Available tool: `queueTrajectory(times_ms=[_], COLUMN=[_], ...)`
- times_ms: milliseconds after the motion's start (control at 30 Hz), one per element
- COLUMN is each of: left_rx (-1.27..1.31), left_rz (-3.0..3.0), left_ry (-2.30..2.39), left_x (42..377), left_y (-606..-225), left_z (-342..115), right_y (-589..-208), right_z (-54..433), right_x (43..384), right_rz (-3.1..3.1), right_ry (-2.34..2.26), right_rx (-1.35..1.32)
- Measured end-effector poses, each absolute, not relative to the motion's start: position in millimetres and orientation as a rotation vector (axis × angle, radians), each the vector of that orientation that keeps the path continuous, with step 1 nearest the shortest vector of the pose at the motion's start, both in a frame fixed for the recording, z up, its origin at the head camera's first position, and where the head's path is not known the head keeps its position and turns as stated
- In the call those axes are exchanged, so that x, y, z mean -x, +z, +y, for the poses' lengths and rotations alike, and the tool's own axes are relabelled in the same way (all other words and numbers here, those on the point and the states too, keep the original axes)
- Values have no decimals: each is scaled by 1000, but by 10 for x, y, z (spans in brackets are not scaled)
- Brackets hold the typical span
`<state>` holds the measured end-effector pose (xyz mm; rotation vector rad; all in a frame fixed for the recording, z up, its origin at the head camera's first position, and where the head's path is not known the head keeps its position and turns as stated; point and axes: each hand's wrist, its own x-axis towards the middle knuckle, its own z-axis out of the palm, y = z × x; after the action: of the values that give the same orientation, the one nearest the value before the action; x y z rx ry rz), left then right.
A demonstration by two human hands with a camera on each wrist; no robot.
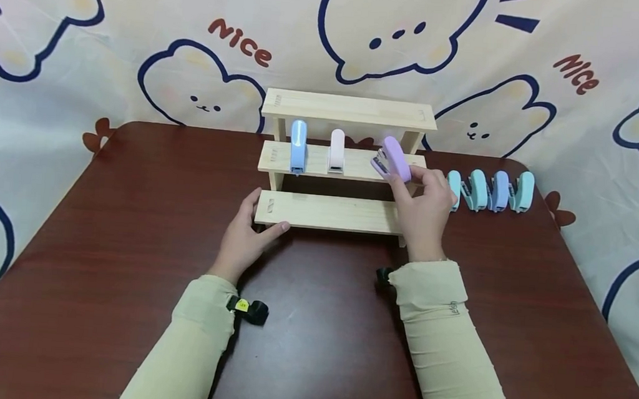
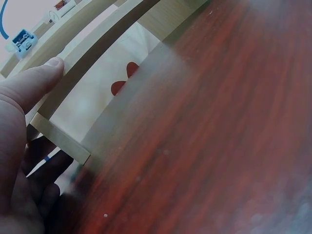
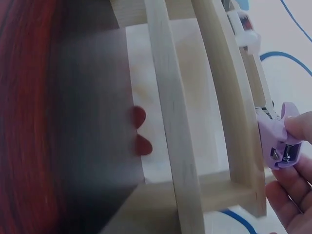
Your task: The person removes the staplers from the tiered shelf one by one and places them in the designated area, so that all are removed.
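My right hand point(image 1: 424, 215) pinches a purple stapler point(image 1: 395, 158) between thumb and fingers at the right end of the middle step of a three-tier wooden shelf point(image 1: 330, 213). In the right wrist view, the purple stapler point(image 3: 279, 139) is tilted against that step's edge. At the lowest step's left end, my left hand point(image 1: 244, 242) grips the board, thumb at the front edge, other fingers around the side. A blue stapler point(image 1: 298, 148) and a white stapler point(image 1: 337, 152) stand on the middle step, left of the purple one.
Right of the shelf, several teal and blue staplers point(image 1: 498, 191) stand in a row on the dark brown table point(image 1: 123, 259), the leftmost partly behind my right hand. A printed cloth point(image 1: 211, 3) hangs behind the table and along its sides.
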<state>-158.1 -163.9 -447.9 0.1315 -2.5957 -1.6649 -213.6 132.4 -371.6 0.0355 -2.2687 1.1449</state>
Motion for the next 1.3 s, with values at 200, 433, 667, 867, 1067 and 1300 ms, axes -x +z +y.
queueTrajectory(times_ms=[200, 433, 667, 867, 1067, 1300], left_rx=[-122, -126, -110, -116, -121, -109], left_rz=[-2573, -2582, -2566, -2569, -2570, -2561], left_ry=[-1672, -1697, -1683, -1683, -1691, -1695], left_x=[1578, 1577, 1576, 1577, 1575, 1569], left_y=[-4487, -4510, -4504, -4498, -4494, -4486], left_z=[-1634, -1617, -1616, -1625, -1628, -1623], right_y=[-3688, -3625, -3613, -3619, -3625, -3678], right_z=[1526, 1758, 1934, 2110, 2307, 2599], right_x=[2085, 2038, 2060, 2073, 2098, 2136], right_rz=[-2263, -2227, -2186, -2135, -2061, -1972], right_ry=[1218, 1257, 1277, 1322, 1367, 1418], right_rx=[21, 109, 227, 342, 468, 593])
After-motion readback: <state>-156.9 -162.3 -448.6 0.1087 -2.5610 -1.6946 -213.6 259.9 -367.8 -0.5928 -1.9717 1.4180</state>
